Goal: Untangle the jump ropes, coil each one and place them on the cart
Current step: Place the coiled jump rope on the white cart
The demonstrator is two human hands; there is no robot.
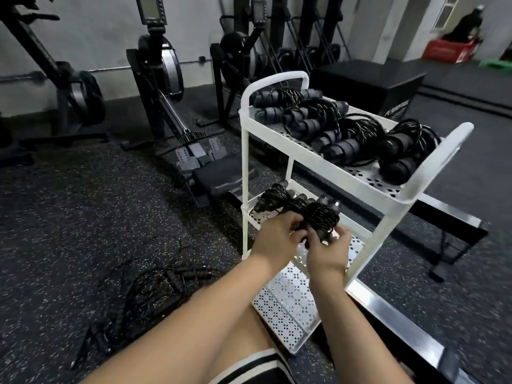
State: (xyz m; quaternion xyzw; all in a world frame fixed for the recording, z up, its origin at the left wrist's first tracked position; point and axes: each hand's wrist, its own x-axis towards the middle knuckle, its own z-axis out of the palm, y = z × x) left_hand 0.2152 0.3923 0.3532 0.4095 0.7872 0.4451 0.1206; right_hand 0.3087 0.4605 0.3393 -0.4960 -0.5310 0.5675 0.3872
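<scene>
- To your left, a loose tangle of jump ropes (144,295) lies on the speckled floor (69,217), well apart from both hands.
- Your left hand (274,234) has its fingers curled round the left side of a coiled rope (318,216), thumb towards you.
- That coil sticks up above your knuckles, held between both hands over the middle shelf (357,250) of the white cart (443,156).
- Just behind it, a second bundle (277,196) rests on that shelf.
- Your right hand (328,250) pinches the coil's lower end, fingers bent; the fingertips are hidden behind the rope.
- On the top shelf, a row of coiled ropes (346,128) lies side by side.
</scene>
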